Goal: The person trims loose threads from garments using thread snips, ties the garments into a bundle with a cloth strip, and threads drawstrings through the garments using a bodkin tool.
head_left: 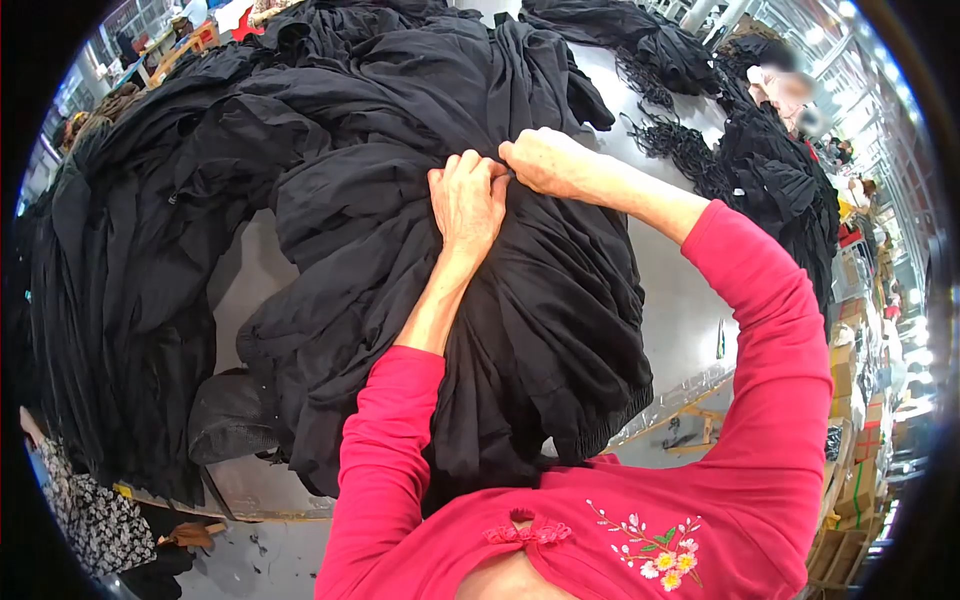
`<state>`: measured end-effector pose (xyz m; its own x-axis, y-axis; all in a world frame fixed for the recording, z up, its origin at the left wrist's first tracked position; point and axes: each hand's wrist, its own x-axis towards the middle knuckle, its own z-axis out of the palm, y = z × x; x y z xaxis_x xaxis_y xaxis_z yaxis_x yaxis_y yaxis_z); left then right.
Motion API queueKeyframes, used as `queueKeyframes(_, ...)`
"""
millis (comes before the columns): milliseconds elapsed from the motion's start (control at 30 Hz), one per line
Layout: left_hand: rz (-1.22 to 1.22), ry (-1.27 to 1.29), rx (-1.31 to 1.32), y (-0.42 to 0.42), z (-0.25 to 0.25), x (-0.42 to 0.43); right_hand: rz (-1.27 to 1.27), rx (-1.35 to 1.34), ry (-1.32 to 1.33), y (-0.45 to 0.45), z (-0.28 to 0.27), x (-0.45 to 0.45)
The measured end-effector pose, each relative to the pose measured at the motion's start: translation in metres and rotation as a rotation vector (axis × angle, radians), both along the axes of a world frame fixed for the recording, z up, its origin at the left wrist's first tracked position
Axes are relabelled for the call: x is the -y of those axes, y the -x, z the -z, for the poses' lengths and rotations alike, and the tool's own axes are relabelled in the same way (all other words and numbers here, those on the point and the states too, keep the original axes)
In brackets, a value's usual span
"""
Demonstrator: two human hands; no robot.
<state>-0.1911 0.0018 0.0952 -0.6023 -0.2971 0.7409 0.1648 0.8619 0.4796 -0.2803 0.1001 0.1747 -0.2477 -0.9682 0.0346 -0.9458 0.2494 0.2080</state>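
Note:
A large bundle of black garments lies in front of me, its folds drawn together at the middle. At that gathered point my left hand is closed, its fingers curled into the black cloth. Right beside it, my right hand forms a fist with thumb and fingers pinched at the same gather. The two hands nearly touch. Any strip or cord between the fingers is too hidden to make out. An elastic-looking gathered edge shows at the bundle's lower right.
More black garments drape over the table's left side. Black cords and dark clothes lie at the right. The grey tabletop shows between the piles. A person in patterned clothing is at lower left; cartons stand at right.

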Motion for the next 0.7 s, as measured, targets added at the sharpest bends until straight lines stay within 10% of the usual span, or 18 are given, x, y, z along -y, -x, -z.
queueKeyframes(267, -0.031, -0.036, -0.021, 0.002, 0.003, 0.000, -0.206, -0.099, 0.355, 0.015, 0.022, -0.014)
queueKeyframes(500, -0.032, -0.049, 0.013, -0.001, -0.005, -0.002, 0.276, 0.293, 0.975, -0.008, 0.065, -0.017)
queueKeyframes(700, -0.100, 0.198, -0.009, 0.005, -0.006, -0.006, 0.037, -0.047, 0.268, 0.005, 0.025, -0.013)
